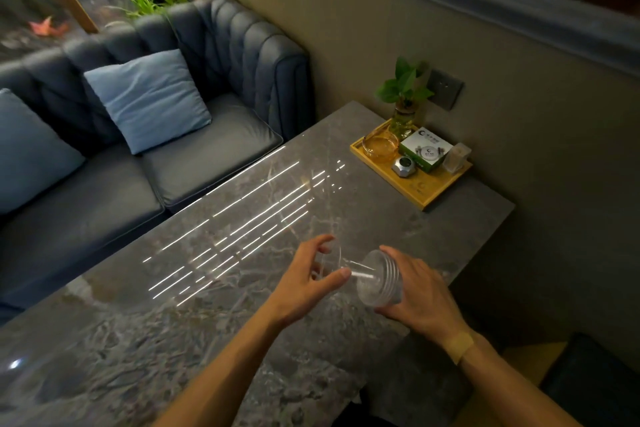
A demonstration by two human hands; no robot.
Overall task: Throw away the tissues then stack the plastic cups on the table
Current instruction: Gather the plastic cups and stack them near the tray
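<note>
Above the grey marble table [214, 305], my right hand [420, 291] grips a stack of clear plastic cups [379, 279] lying on its side, with several rims showing and the open mouth facing left. My left hand [308, 279] holds a single clear plastic cup [330, 262] by thumb and fingers, its base pointing at the stack's mouth. The two nearly touch; whether the single cup's base is inside the stack is unclear. No tissues are in view.
A yellow wooden tray [414, 189] at the table's far right corner carries a glass ashtray [381, 147], a white-green box [426, 152], a small plant in a jar [405, 104] and a metal object. A dark sofa [194, 156] with blue cushions stands beyond the table's left edge.
</note>
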